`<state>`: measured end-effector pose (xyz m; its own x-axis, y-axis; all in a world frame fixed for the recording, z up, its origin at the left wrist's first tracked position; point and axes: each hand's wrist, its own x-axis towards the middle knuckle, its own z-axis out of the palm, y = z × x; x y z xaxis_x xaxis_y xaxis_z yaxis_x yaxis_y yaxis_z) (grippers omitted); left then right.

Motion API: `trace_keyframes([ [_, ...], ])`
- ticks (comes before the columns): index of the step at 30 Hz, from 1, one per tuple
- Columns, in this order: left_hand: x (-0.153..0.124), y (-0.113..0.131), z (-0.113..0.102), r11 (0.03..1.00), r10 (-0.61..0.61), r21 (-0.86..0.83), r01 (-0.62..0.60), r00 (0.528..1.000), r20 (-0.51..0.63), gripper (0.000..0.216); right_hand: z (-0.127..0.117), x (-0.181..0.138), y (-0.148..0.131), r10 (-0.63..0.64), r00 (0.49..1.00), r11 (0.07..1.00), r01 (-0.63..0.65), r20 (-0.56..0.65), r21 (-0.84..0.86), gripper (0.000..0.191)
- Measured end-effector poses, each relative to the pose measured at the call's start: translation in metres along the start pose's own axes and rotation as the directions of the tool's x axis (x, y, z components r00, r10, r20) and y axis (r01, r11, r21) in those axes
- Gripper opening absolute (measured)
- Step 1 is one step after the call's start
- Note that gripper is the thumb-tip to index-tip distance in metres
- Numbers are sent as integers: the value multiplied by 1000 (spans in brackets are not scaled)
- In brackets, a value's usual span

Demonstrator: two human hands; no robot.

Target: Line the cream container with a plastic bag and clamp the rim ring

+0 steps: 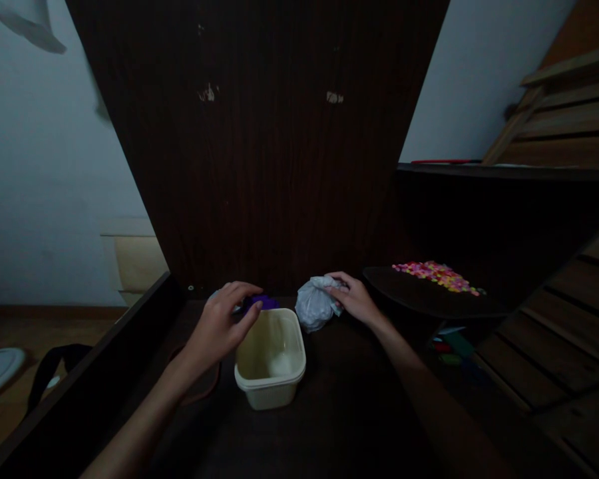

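Nearest the lens, low centre, sits a cream tub (270,357) on the dark tabletop (349,412). Left hand (218,326) hovers open-fingered over a purple thing (261,303) at its far rim. Right hand (355,299) clutches a white bag (315,305); best held steady. Colourful beads (435,274) lie right.

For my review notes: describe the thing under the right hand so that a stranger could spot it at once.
On the dark desk, just behind and right of the cream tub, lies a white crumpled bag, and the right hand rests on its right side. It is the only pale, wrinkled bundle; the purple thing by the left hand is smaller and darker.
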<state>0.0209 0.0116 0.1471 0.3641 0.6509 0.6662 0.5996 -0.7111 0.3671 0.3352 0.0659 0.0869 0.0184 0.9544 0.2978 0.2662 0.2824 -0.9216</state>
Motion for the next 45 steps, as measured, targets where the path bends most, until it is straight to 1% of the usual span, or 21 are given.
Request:
trace_keyframes([
  [2,19,9,10,999,28,-35,-25,997,73,23,2,-9,-8,31,999,999,-31,-5,39,42],
  [3,28,14,15,998,36,-53,-29,991,130,22,2,-15,-10,45,999,998,-45,-11,47,41],
  [5,45,21,28,995,80,-72,-63,961,266,21,4,-26,-13,72,997,995,-70,-22,70,40],
  [8,68,28,50,985,174,-80,-155,898,403,23,8,-44,-12,123,992,983,-118,-28,137,39],
  [10,79,31,67,980,196,-68,-187,853,483,26,11,-54,-9,155,987,973,-148,-30,179,40],
  [13,91,30,91,967,231,-58,-248,756,612,31,15,-68,-4,186,982,960,-171,-45,223,42],
  [15,95,29,103,956,259,-76,-283,699,667,27,16,-74,-2,203,978,950,-183,-56,253,43],
  [17,96,27,110,948,282,-94,-305,662,695,22,17,-78,0,225,972,937,-198,-63,288,45],
  [20,97,28,112,936,312,-111,-335,637,705,20,17,-81,-1,261,961,922,-220,-94,319,47],
  [23,95,31,110,925,338,-121,-361,631,698,19,21,-80,-4,274,952,929,-225,-139,295,46],
  [27,94,35,109,910,377,-148,-388,621,687,17,25,-78,-9,263,951,937,-212,-162,278,37],
  [29,93,35,107,903,399,-171,-394,621,674,15,26,-76,-10,259,952,940,-209,-164,270,32],
  [31,93,35,106,898,420,-196,-395,630,653,13,26,-76,-12,228,958,953,-182,-176,242,29],
  [33,93,35,103,895,434,-219,-388,649,625,11,26,-77,-15,165,969,971,-127,-186,202,28],
  [36,96,34,102,900,433,-238,-364,694,576,11,24,-79,-20,80,980,988,-54,-181,143,31],
  [41,100,33,103,918,393,-257,-301,768,506,13,19,-82,-26,32,984,996,-17,-173,87,32],
  [45,102,35,105,937,334,-262,-232,815,473,12,18,-81,-27,-22,987,1000,23,-162,5,29],
])
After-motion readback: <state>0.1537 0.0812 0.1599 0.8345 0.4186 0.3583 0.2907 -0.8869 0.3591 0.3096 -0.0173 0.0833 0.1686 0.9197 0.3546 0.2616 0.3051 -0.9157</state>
